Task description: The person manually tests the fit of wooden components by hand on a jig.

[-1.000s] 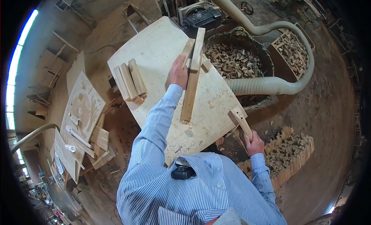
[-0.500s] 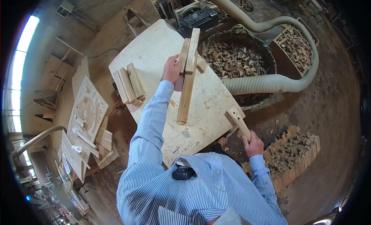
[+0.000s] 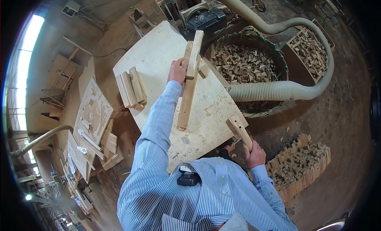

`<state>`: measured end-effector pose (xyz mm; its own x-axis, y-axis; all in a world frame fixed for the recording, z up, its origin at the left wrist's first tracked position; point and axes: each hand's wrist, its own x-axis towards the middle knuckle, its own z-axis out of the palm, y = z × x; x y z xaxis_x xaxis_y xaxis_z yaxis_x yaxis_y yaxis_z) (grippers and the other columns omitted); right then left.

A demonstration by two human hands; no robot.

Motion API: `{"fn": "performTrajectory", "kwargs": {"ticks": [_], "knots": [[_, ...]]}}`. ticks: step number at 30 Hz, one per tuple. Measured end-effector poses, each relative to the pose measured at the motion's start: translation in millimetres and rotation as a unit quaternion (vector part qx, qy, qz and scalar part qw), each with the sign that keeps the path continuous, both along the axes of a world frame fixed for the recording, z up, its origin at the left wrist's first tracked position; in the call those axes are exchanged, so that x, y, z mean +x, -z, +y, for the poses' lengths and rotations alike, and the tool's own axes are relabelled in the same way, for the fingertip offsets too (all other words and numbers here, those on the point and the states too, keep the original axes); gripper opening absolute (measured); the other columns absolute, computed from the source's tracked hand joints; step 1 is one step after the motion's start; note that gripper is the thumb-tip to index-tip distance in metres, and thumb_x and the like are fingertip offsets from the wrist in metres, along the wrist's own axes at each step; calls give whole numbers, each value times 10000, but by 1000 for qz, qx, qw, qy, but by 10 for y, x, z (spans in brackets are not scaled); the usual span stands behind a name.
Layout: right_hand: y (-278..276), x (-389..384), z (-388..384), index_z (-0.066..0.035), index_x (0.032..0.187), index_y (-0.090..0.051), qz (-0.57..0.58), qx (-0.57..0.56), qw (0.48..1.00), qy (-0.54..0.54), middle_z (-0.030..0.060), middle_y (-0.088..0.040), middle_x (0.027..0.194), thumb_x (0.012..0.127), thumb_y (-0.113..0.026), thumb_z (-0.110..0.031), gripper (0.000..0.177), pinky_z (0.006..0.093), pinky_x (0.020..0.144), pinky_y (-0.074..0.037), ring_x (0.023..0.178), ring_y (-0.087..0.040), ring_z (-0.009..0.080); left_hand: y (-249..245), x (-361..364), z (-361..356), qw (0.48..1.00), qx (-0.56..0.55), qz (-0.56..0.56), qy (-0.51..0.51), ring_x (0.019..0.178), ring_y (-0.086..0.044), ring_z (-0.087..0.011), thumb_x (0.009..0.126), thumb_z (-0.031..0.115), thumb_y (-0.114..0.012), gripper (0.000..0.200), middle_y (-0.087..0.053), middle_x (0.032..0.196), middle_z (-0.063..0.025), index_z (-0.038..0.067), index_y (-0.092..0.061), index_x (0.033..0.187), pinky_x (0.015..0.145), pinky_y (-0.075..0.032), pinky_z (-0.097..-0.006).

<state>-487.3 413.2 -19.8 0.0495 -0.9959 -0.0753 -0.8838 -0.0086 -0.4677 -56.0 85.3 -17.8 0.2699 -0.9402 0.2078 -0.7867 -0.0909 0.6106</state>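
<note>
My left hand (image 3: 177, 71) is closed at the left side of a wooden strip (image 3: 187, 56), its fingertips partly hidden. Against that strip lies a lighter, shaped wood piece (image 3: 194, 52). Both rest along a longer wooden rail (image 3: 186, 110) on the pale tabletop (image 3: 210, 100). At the table's near right corner, my right hand (image 3: 256, 155) wraps around a wooden lever (image 3: 242, 135) with dark holes near its top. Left of the rail sits a small stack of wooden strips (image 3: 131, 88).
Behind the table is a black motor (image 3: 206, 21). A ribbed hose (image 3: 274, 90) crosses a basket of wood offcuts (image 3: 244, 64). More offcuts fill a box (image 3: 309, 50) and a wood-walled pen (image 3: 301, 177). Side tables with boards (image 3: 93, 112) stand at left.
The view has shifted slightly. My left hand sits a little closer in against the wood. My right hand keeps its hold on the lever.
</note>
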Motion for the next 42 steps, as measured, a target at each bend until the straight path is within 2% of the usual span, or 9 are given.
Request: {"fn": "performTrajectory", "kwargs": {"ticks": [3,5,9,11,14,24,33,35,42], "knots": [[-33,55,-88,-55,1262,-620,-10,6,1000,3,221,-731,1011,1008,-687,-411,442,514,773,-564,865,-717,438,-83,45,-79,1000,14,6,-6,1114,-665,-346,994,267,-725,438,-675,1154,-195,86,-699,1392,1012,-530,-434],[-51,119,-152,-59,1278,-619,-8,14,1000,4,223,-732,1025,1008,-688,-405,444,515,774,-565,870,-717,442,-113,124,-159,998,53,17,-4,1193,-648,-367,986,266,-720,459,-651,1249,-216,94,-688,1410,1063,-512,-424],[-110,342,-407,-69,1289,-608,-2,37,999,4,227,-737,1049,1008,-686,-379,425,525,775,-567,887,-720,448,-48,369,-430,999,44,19,-5,1191,-648,-370,983,268,-718,463,-650,1248,-213,104,-690,1415,1066,-512,-425],[-121,410,-489,-72,1294,-603,-2,44,999,1,226,-739,1053,1008,-684,-372,423,529,776,-568,892,-721,450,-40,464,-524,1000,16,8,-1,1130,-666,-348,992,281,-733,448,-670,1176,-209,122,-706,1409,1036,-531,-426],[-144,627,-694,-82,1304,-597,9,43,999,5,222,-738,1069,1010,-683,-372,422,538,780,-570,891,-720,451,-77,671,-737,999,41,17,-6,1142,-665,-353,994,298,-735,460,-670,1183,-213,125,-702,1419,1045,-529,-427],[-135,901,-1017,-89,1276,-597,13,9,1000,8,214,-739,1054,1021,-674,-383,397,548,757,-571,875,-723,451,-120,876,-1082,999,33,25,-23,1170,-668,-364,995,308,-739,444,-668,1242,-237,142,-716,1407,1044,-533,-433],[-275,1069,-1217,-73,1216,-629,2,0,1000,31,219,-746,1032,1016,-685,-419,404,548,765,-567,866,-721,456,-122,997,-1310,999,36,10,-17,1198,-668,-397,1023,341,-671,442,-659,1300,-239,145,-705,1417,1044,-541,-434],[-291,1094,-1193,-71,1214,-632,-7,-6,999,45,216,-747,1041,1015,-685,-426,410,542,771,-568,869,-721,452,-156,996,-1298,998,54,-11,-24,1260,-652,-410,1034,387,-662,459,-638,1366,-248,168,-684,1436,1096,-520,-483],[-239,951,-1022,-76,1217,-645,-8,-6,999,51,199,-755,1059,1024,-652,-473,442,510,803,-589,893,-734,414,76,1037,-1282,998,61,26,0,1202,-674,-428,1001,393,-699,423,-674,1280,-262,162,-742,1353,1026,-552,-501]]}}
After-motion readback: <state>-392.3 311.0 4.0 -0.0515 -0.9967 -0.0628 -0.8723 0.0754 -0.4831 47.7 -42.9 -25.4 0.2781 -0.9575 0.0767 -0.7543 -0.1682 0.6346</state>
